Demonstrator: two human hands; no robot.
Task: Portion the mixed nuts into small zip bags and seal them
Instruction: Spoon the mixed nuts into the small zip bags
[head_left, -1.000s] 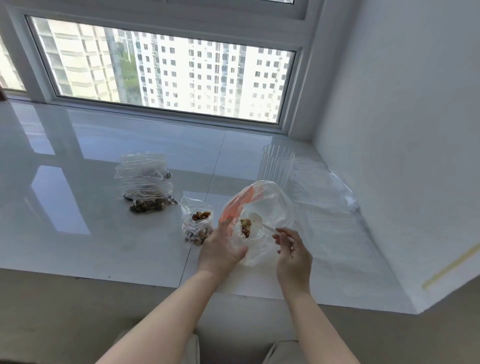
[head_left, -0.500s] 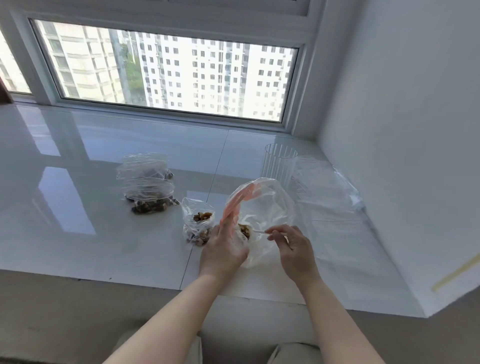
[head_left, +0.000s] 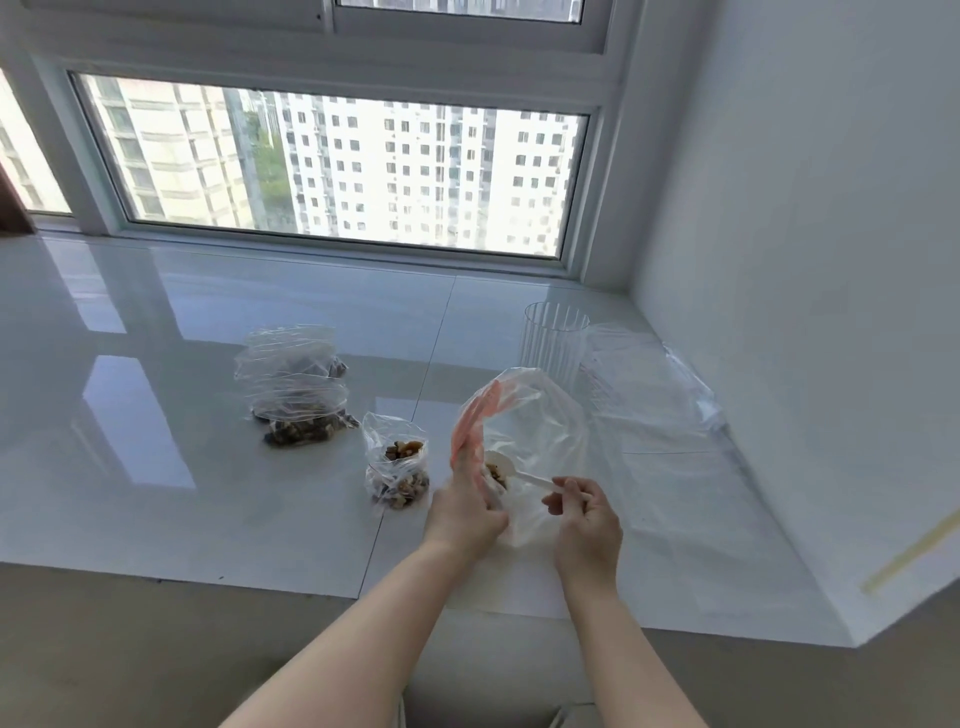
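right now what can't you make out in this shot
Head view only:
- Nuts left in the big bag: hidden by the left hand and crumpled plastic.
- Spoon handle end: inside the right hand.
- Stacked bags: seals too small.
- Clear cup: contents unclear.

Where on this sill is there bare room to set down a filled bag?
Bare tile lies left of the filled zip bags and behind them toward the window. It is crowded around the clear cup, empty bags and both hands.
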